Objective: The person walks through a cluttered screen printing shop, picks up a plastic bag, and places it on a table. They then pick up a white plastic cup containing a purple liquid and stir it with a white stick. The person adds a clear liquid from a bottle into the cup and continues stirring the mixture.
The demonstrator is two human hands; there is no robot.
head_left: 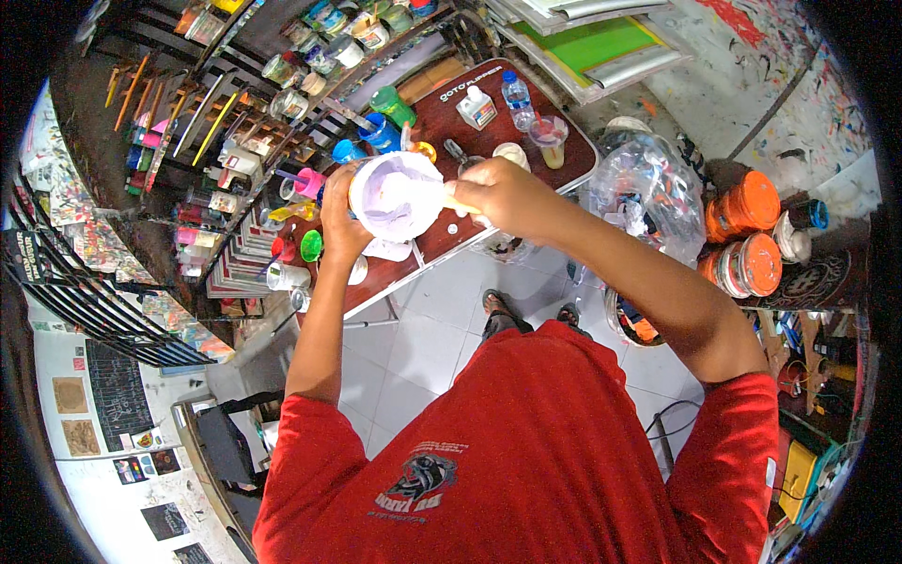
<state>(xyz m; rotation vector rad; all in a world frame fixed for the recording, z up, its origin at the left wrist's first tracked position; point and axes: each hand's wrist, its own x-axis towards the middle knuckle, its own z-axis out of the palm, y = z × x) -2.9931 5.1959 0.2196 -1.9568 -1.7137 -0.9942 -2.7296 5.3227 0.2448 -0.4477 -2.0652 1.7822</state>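
My left hand (344, 224) is wrapped round the side of a round white tub (361, 214), tilted so that its inside faces me. Pale, lilac-white paint (387, 188) coats the bottom and walls. At the tub's right rim, my right hand (503, 195) is closed on a pale stirring tool (455, 195); its far end is in or over the tub, and glare hides its exact shape. Both hands are raised above a dark red table (438, 246).
On the table stand a water bottle (517, 100), a white bottle (476, 109), a plastic cup (549, 141) and green (391, 105) and blue (380, 133) containers. Racks of paint jars line the left. A clear plastic bag (648, 197) and orange-lidded tubs (748, 203) sit at right.
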